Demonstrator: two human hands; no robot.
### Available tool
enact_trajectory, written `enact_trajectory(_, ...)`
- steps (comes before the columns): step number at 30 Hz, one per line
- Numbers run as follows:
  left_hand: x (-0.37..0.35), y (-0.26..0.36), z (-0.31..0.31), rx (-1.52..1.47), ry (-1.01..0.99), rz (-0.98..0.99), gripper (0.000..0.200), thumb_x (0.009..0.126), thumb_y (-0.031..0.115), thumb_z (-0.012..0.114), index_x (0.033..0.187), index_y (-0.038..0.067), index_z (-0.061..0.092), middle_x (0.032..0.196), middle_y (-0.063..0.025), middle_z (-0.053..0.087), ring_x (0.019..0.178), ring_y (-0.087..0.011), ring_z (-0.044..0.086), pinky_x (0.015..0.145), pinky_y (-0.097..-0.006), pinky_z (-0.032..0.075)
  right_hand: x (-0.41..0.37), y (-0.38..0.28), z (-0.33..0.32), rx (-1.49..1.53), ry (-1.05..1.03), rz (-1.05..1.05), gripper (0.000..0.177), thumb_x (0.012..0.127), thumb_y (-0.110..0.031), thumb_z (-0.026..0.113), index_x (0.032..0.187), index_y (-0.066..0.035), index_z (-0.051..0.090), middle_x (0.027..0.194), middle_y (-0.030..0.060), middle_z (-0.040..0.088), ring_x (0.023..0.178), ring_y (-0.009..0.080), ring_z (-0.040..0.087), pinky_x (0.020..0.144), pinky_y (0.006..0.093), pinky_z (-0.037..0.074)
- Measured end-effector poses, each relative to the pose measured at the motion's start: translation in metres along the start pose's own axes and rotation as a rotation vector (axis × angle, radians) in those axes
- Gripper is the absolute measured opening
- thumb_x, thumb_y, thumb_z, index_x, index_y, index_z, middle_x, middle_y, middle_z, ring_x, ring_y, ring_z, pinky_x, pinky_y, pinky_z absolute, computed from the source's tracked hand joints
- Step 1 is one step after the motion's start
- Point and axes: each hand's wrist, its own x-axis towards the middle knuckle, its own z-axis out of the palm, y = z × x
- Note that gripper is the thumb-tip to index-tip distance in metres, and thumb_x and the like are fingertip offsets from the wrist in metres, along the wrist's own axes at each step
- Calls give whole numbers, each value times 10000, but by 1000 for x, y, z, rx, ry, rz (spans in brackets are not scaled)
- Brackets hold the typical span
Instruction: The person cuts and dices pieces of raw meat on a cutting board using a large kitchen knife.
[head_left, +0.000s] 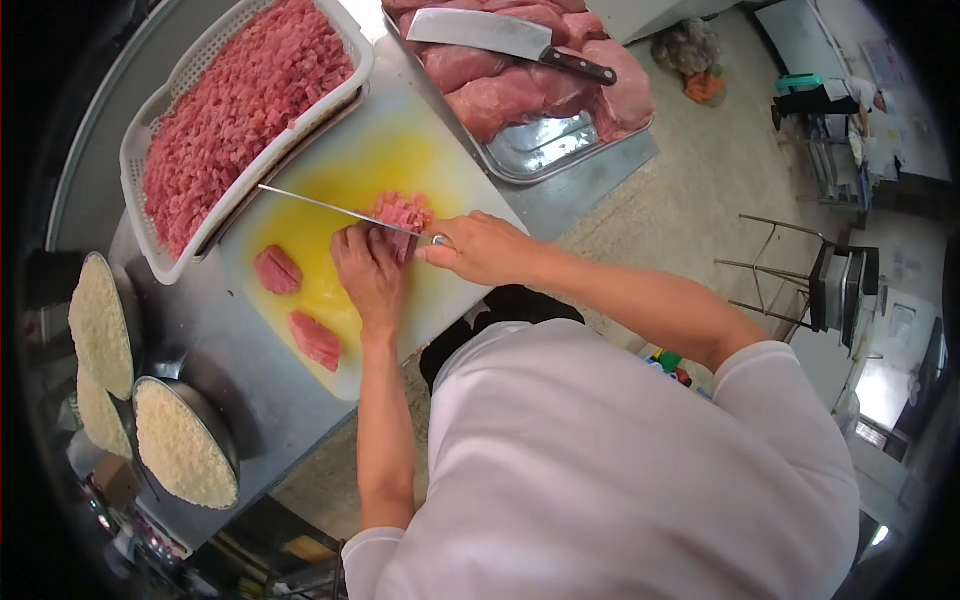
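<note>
A long knife (320,203) lies across pink meat on the cutting board (460,270), its handle gripped by my right hand (480,248). Just left of that, my left hand (370,275) presses with bent fingers on the meat piece (400,243) under the blade. Small diced meat (403,210) sits on the far side of the blade. Two larger meat chunks, one (277,270) above the other (314,340), rest on the board's yellow-stained left part. The underside of my left fingers is hidden.
A white basket (355,60) of diced meat stands at upper left. A metal tray (540,165) holds large meat pieces with a cleaver (490,33) on top. Bowls of pale crumbs (185,445) are at lower left. A person (835,98) stands far right, near a stool (790,270).
</note>
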Motion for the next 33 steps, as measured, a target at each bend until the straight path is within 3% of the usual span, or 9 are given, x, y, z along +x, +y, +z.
enact_trajectory(2,7,5,-3,-70,13,-25,186,902,41,558,1073,-15,601,1023,-216,577,990,-420,542,860,-501,449,-12,-20,-25,-10,-163,112,423,1019,-430,565,1132,-34,662,950,255,721,920,495,676,825,566,527)
enact_trajectory(6,-2,-12,2,60,-15,-21,169,939,57,544,1079,-16,605,1024,-207,592,975,-419,552,852,-499,448,-21,-20,-21,25,-185,121,439,1015,-438,568,1100,-19,667,964,273,716,933,496,675,821,559,529)
enact_trajectory(8,-4,-15,7,152,-4,12,158,967,62,532,1082,-20,604,1026,-207,598,966,-418,557,846,-498,449,-1,15,19,39,-34,-1,450,1014,-439,566,1062,-5,675,947,272,715,914,499,672,816,557,530)
enact_trajectory(12,-5,-9,-2,39,27,-1,155,924,53,550,1054,-11,602,1020,-200,601,972,-414,554,853,-503,435,-1,3,8,2,31,-17,459,1016,-441,563,1036,4,675,937,293,706,914,505,669,822,559,528)
enact_trajectory(17,-3,-13,-6,8,2,-50,137,903,56,560,1020,2,605,1000,-196,603,958,-417,554,855,-508,428,-32,-32,-25,25,-175,171,452,1007,-437,579,1027,4,671,923,300,702,922,502,672,819,562,528)
enact_trajectory(20,-4,-13,3,189,44,14,109,970,76,541,1008,1,612,948,-200,605,921,-422,569,829,-503,438,-3,10,29,61,51,-61,436,1011,-416,571,1036,7,672,894,294,699,912,499,671,815,571,521)
enact_trajectory(25,-4,-12,-8,-76,65,-21,80,928,67,567,986,22,599,907,-188,590,894,-399,555,817,-489,419,-13,-20,-4,-6,-61,50,436,1015,-414,565,1098,5,652,899,293,698,916,496,673,817,571,519)
enact_trajectory(30,-10,-22,-6,64,42,-18,103,970,89,556,1012,17,616,932,-189,623,900,-402,570,826,-496,428,-22,-25,-4,29,-160,96,448,1010,-422,574,1059,17,651,905,281,705,905,495,675,807,558,526)
enact_trajectory(33,-10,-18,-6,120,52,21,119,992,104,551,1022,15,624,943,-188,638,908,-403,584,831,-499,435,5,-4,26,-12,-36,-3,444,1010,-406,572,1030,31,646,898,275,706,895,498,676,795,560,525)
